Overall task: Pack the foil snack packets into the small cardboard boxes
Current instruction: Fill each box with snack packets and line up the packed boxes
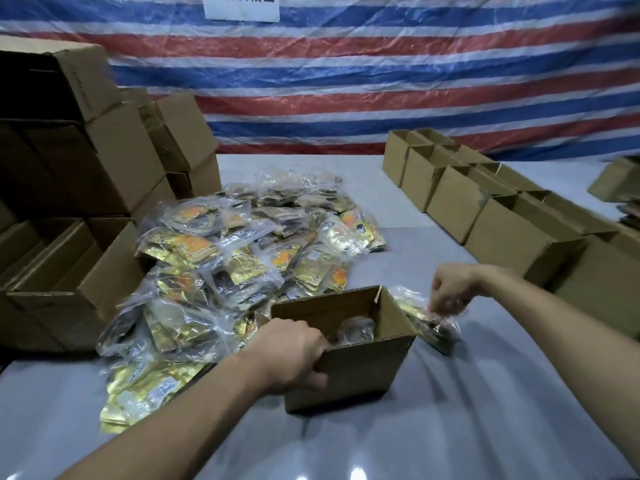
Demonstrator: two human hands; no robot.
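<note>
- Packets lie heaped on the grey table, left of an open small box.
- Left hand grips the box's near-left rim.
- Right hand pinches one packet just right of the box.

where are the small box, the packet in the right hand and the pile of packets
small box [363, 365]: head view, its near front wall
packet [433, 330]: head view, its lower foil body
pile of packets [242, 265]: head view, a gold packet near its middle
</note>
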